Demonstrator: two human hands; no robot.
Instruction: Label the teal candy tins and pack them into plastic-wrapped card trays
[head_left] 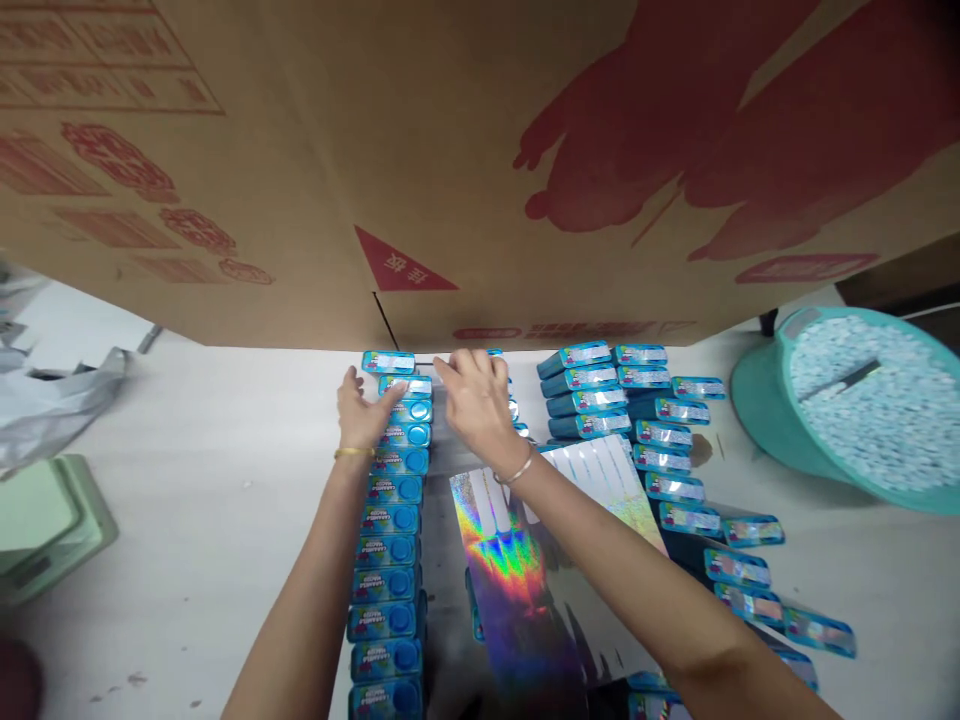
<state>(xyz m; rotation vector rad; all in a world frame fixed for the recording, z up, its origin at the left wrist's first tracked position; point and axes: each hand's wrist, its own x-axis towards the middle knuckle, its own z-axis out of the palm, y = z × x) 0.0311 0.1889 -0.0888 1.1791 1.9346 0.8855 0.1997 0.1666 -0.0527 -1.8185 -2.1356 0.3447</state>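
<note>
A long row of small blue candy boxes (388, 550) with printed lettering runs toward the cardboard box. At its far end, my left hand (362, 412) has its thumb on a box with a pale strip on top (415, 388), the other fingers spread to the left of it. Close by on the right is my right hand (478, 400), its fingers curled and the index finger toward that same box. Whatever its fingertips may pinch is too small to make out. Under my right forearm lies a shiny rainbow sticker sheet (517, 590) with pale strips.
A large cardboard carton (315, 200) walls off the far side. More blue boxes (675, 488) with pale strips stand on the right. A teal bucket (765, 400) of small white-blue pieces is at far right. A green scale (75, 510) and a plastic bag (60, 400) lie left.
</note>
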